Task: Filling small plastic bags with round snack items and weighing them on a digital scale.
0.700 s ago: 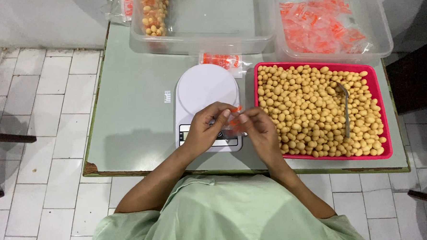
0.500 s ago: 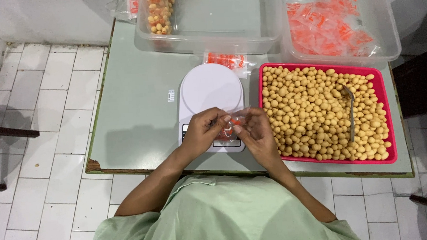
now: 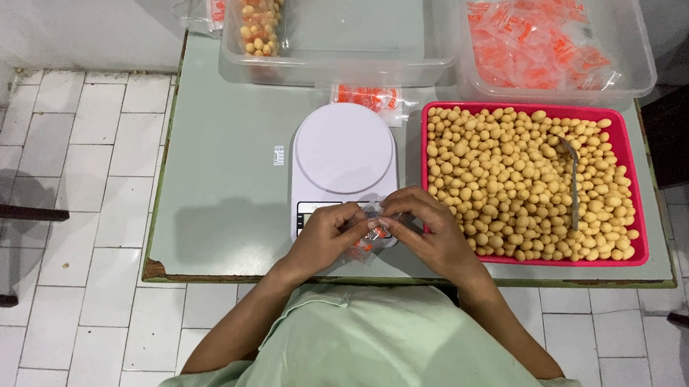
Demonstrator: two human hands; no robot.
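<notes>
Scale (image 3: 343,151) centre on table (image 3: 220,183); snack tray (image 3: 627,197) to right; two tubs (image 3: 339,62) behind.

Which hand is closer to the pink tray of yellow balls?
Right. The right hand sits beside the pink tray, almost at its near left edge; the left hand is further left, over the white scale.

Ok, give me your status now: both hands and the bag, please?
Left hand and right hand pinch small clear plastic bag. Held over white kitchen scale. Nothing blocking.

Both hands, left hand (image 3: 327,237) and right hand (image 3: 431,232), have drawn back toward the near edge of the scale (image 3: 344,166). The small plastic bag (image 3: 369,229) between them now sits lower, over the scale's display.
</notes>
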